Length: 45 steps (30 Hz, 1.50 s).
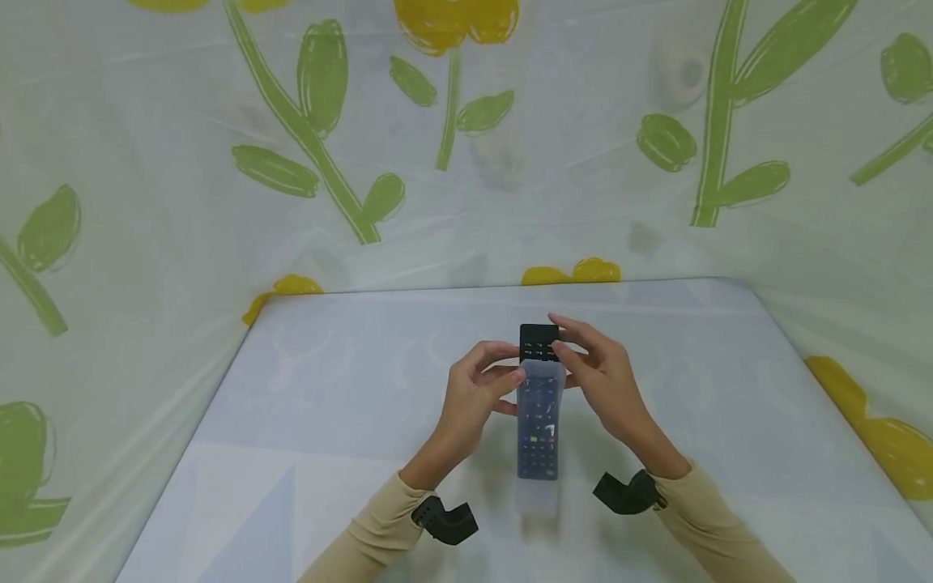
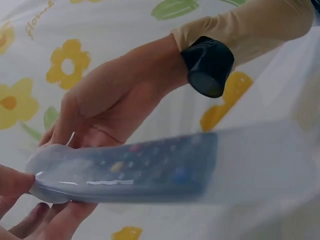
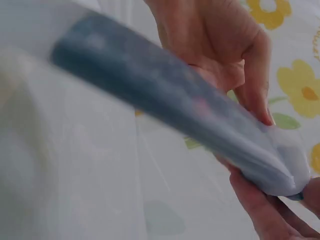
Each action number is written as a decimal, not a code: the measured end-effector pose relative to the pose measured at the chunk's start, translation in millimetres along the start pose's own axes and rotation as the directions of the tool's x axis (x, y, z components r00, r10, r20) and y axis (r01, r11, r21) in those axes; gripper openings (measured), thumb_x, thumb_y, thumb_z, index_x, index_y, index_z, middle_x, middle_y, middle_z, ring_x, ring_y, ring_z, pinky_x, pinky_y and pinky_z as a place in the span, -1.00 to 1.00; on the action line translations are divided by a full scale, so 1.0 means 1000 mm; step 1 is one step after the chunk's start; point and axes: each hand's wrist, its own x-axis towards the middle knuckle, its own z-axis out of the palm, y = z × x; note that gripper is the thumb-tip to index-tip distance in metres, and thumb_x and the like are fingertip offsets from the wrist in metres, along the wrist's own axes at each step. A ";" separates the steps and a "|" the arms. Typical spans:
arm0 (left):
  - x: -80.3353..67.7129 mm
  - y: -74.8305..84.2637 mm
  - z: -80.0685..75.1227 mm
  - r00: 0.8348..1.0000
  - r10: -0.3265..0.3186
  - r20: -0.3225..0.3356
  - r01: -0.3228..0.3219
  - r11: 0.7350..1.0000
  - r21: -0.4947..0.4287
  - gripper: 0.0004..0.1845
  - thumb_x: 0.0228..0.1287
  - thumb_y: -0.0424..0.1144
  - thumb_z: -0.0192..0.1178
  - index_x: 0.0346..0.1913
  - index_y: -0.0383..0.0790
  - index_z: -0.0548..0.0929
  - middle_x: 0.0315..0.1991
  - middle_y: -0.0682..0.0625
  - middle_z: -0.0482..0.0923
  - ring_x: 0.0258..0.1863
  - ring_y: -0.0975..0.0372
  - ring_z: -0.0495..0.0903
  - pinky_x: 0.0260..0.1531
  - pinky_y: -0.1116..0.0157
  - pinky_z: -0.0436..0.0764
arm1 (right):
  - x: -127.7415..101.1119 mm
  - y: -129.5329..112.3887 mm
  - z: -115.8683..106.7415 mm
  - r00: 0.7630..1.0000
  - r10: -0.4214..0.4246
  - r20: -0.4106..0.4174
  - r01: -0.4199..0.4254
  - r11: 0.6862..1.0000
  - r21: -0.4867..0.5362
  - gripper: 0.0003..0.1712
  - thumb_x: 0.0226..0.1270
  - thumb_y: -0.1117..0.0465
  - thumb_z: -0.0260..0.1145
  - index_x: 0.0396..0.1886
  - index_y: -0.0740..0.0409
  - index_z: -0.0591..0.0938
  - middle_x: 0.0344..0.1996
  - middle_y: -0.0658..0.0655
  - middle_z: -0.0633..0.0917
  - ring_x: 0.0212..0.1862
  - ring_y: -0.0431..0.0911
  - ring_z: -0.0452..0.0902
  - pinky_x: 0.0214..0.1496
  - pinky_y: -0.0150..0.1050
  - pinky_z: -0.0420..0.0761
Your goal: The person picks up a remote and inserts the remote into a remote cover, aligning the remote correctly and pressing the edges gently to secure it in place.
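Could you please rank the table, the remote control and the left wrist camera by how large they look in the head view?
1. table
2. remote control
3. left wrist camera

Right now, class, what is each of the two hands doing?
Left hand: pinching the translucent silicone sleeve on the black remote control.
Right hand: gripping the same sleeve's open edge.

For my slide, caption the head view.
Both hands, left hand and right hand, grip a translucent sleeve partly covering a black remote.
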 end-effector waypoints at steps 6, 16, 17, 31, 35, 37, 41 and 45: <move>-0.001 0.000 -0.003 0.999 -0.028 0.028 0.030 0.997 -0.069 -0.66 0.32 -0.40 0.12 0.15 -0.27 0.47 0.10 -0.14 0.47 -0.06 0.09 0.59 -0.45 0.17 0.69 | -0.012 0.008 -0.008 0.999 -0.044 0.024 0.041 0.991 0.129 -0.58 0.32 0.36 0.24 0.18 0.25 0.51 0.05 0.27 0.57 -0.04 -0.10 0.62 -0.10 -0.25 0.65; 0.004 0.002 -0.003 0.998 -0.021 0.058 0.023 0.999 -0.043 -0.49 0.39 -0.21 0.11 0.36 0.08 0.35 0.08 -0.20 0.47 -0.04 0.05 0.58 -0.62 0.17 0.66 | -0.021 0.015 0.004 0.985 -0.156 -0.078 0.162 0.984 0.078 -0.86 0.21 0.47 0.29 -0.23 0.32 0.68 -0.16 0.21 0.61 -0.15 -0.13 0.59 -0.17 -0.29 0.66; 0.004 0.002 -0.004 0.998 -0.012 0.068 0.014 1.000 -0.025 -0.49 0.39 -0.22 0.11 0.36 0.06 0.36 0.08 -0.20 0.47 -0.03 0.05 0.59 -0.63 0.16 0.66 | -0.022 0.015 0.006 0.983 -0.161 -0.092 0.168 0.983 0.070 -0.86 0.21 0.47 0.29 -0.24 0.31 0.68 -0.11 0.19 0.60 -0.14 -0.14 0.59 -0.19 -0.29 0.66; 0.006 0.002 -0.008 0.992 -0.003 0.126 -0.008 0.996 0.089 -0.51 0.38 -0.40 0.06 0.32 0.00 0.42 0.06 -0.16 0.50 0.00 0.08 0.60 -0.64 0.14 0.65 | -0.026 0.012 0.013 0.993 -0.093 -0.066 0.100 0.988 0.119 -0.90 0.25 0.46 0.26 -0.25 0.29 0.63 -0.05 0.23 0.59 -0.23 -0.11 0.63 -0.59 -0.11 0.64; 0.006 0.000 -0.008 0.993 -0.005 0.122 -0.006 0.996 0.092 -0.51 0.39 -0.38 0.06 0.34 -0.02 0.40 0.07 -0.16 0.48 0.00 0.08 0.61 -0.63 0.15 0.66 | -0.025 0.010 0.013 0.996 -0.063 -0.068 0.069 0.992 0.104 -0.91 0.26 0.41 0.28 -0.25 0.29 0.64 -0.09 0.22 0.61 -0.25 -0.09 0.63 -0.57 -0.12 0.65; 0.005 0.000 -0.008 0.994 -0.005 0.106 -0.004 0.996 0.088 -0.51 0.39 -0.36 0.07 0.34 -0.02 0.40 0.08 -0.16 0.47 0.00 0.08 0.60 -0.63 0.17 0.66 | -0.022 0.008 0.013 0.998 -0.018 -0.064 0.025 0.993 0.113 -0.89 0.29 0.34 0.28 -0.23 0.31 0.63 -0.10 0.21 0.61 -0.22 -0.09 0.63 -0.54 -0.10 0.66; 0.003 0.000 -0.006 0.998 0.000 0.067 -0.005 0.997 0.080 -0.52 0.39 -0.31 0.09 0.34 -0.01 0.40 0.02 -0.14 0.43 -0.02 0.11 0.60 -0.61 0.18 0.66 | -0.014 0.004 0.012 0.994 0.095 -0.055 -0.086 0.985 0.153 -0.76 0.31 0.22 0.29 -0.13 0.30 0.58 -0.17 0.19 0.61 -0.21 -0.08 0.63 -0.52 -0.07 0.67; -0.001 0.000 -0.002 1.000 0.020 0.022 -0.021 0.999 0.042 -0.51 0.35 -0.33 0.14 0.32 0.01 0.42 -0.07 -0.15 0.41 -0.11 0.14 0.60 -0.59 0.13 0.67 | -0.008 0.001 0.011 0.986 0.158 -0.061 -0.149 0.980 0.130 -0.67 0.30 0.19 0.31 0.00 0.23 0.56 -0.22 0.23 0.65 -0.29 -0.07 0.64 -0.48 -0.12 0.67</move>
